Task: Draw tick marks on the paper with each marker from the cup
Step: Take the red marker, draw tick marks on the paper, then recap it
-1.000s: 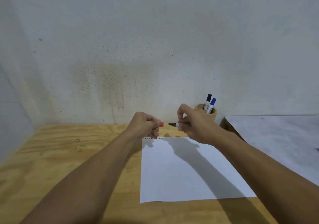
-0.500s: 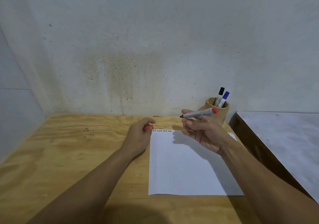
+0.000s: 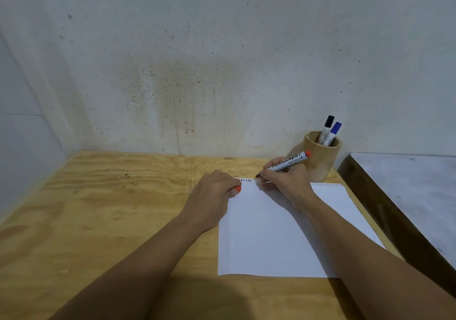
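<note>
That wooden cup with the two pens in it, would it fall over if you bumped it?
Probably not easily: the cup looks thick-walled and squat, standing flat on the table. The black marker and blue marker lean to one side, so a hard knock might tip it.

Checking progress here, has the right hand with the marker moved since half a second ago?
Yes. The right hand has dropped from above the paper and turned palm-down, bringing the marker tip to its top edge.

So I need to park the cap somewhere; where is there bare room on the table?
Bare wood left of the left hand, out to the wall, and below the paper. Crowded at the paper's top edge: right hand, marker, cup.
</note>
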